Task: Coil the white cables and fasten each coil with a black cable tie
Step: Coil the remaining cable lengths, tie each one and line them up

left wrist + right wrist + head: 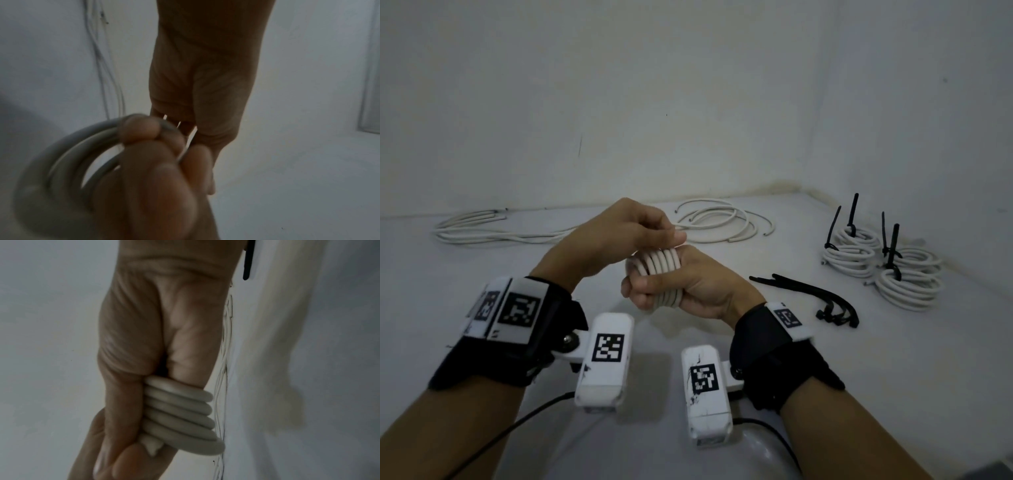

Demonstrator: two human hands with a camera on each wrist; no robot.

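Coil (659, 277) turns sat side by side; my right hand (698, 287) gripped them, left hand (619, 229) pinching the top — keeping them snug mattered.

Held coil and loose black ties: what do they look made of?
The coil looks like matte white plastic-sheathed cable: round and smooth, holding even loops in both hands. The black ties look like semi-stiff plastic, likely nylon: thin strips keeping a curved set.

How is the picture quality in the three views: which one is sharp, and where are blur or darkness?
Head view: evenly lit and mostly sharp, edges bent by the wide lens. Left wrist view: dim, the coil and left hand smeared with blur. Right wrist view: dim too, but the coil's turns around the right hand stay distinct.
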